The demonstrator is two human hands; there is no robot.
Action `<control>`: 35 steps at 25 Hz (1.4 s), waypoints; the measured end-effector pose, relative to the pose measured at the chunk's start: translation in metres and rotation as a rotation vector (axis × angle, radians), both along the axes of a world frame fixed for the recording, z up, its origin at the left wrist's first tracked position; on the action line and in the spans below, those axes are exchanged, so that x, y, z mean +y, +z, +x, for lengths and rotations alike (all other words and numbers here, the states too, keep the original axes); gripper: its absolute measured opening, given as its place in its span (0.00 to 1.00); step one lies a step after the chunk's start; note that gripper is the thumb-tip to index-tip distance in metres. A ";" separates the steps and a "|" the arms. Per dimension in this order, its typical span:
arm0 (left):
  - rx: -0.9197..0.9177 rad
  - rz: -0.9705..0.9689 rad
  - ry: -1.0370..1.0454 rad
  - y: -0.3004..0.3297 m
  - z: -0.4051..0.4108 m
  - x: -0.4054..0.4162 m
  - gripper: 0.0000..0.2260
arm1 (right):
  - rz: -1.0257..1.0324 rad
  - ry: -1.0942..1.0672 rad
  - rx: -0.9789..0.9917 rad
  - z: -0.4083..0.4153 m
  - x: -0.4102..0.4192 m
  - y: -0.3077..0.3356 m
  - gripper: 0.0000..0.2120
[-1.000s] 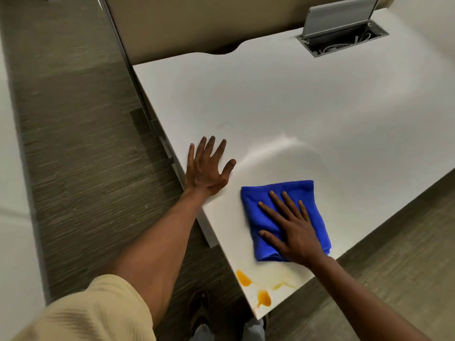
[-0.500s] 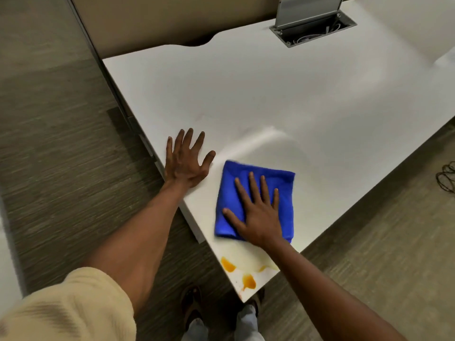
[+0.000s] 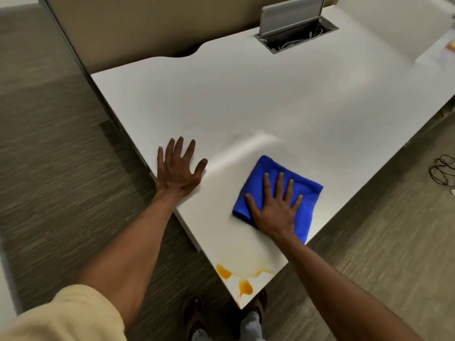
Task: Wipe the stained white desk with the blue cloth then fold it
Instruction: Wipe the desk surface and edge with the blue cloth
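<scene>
A folded blue cloth (image 3: 302, 190) lies flat on the white desk (image 3: 270, 99), close to the desk's right edge. My right hand (image 3: 273, 205) presses on the cloth with fingers spread. My left hand (image 3: 177, 171) rests flat on the bare desk by its left edge, fingers apart, holding nothing. Orange stains (image 3: 236, 279) sit at the near corner of the desk, below the cloth and apart from it. A faint damp streak curves on the desk between my two hands.
An open cable hatch (image 3: 298, 30) with a raised grey lid is set into the far side of the desk. A beige partition (image 3: 138, 28) stands behind the desk. Black cables (image 3: 443, 171) lie on the carpet at right. My feet are below the desk's near corner.
My right hand has slid the cloth to the right, toward the desk's right edge and away from my left hand. My left hand has stayed flat in place.
</scene>
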State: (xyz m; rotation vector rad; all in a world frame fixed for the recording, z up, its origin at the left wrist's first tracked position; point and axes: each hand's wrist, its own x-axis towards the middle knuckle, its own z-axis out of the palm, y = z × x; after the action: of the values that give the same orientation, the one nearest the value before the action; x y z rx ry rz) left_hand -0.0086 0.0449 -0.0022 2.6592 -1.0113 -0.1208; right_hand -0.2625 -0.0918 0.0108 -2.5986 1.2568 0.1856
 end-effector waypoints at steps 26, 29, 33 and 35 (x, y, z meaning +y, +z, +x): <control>-0.026 0.083 -0.484 -0.001 0.000 -0.004 0.36 | 0.123 0.356 0.041 -0.083 -0.004 0.003 0.48; -0.004 0.097 -0.468 0.003 -0.002 -0.003 0.35 | 0.195 0.533 0.019 -0.120 -0.013 0.007 0.48; 0.007 0.107 -0.464 0.004 -0.003 -0.003 0.32 | 0.215 0.292 0.110 -0.096 -0.014 0.012 0.47; 0.007 0.117 -0.465 0.007 -0.005 -0.003 0.32 | 0.201 0.152 0.079 -0.077 0.003 0.011 0.47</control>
State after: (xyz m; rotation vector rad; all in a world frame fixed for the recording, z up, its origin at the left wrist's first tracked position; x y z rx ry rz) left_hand -0.0134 0.0415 0.0046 2.4666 -1.6473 -0.2937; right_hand -0.3391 -0.0892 0.0215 -2.5318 1.0070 0.4238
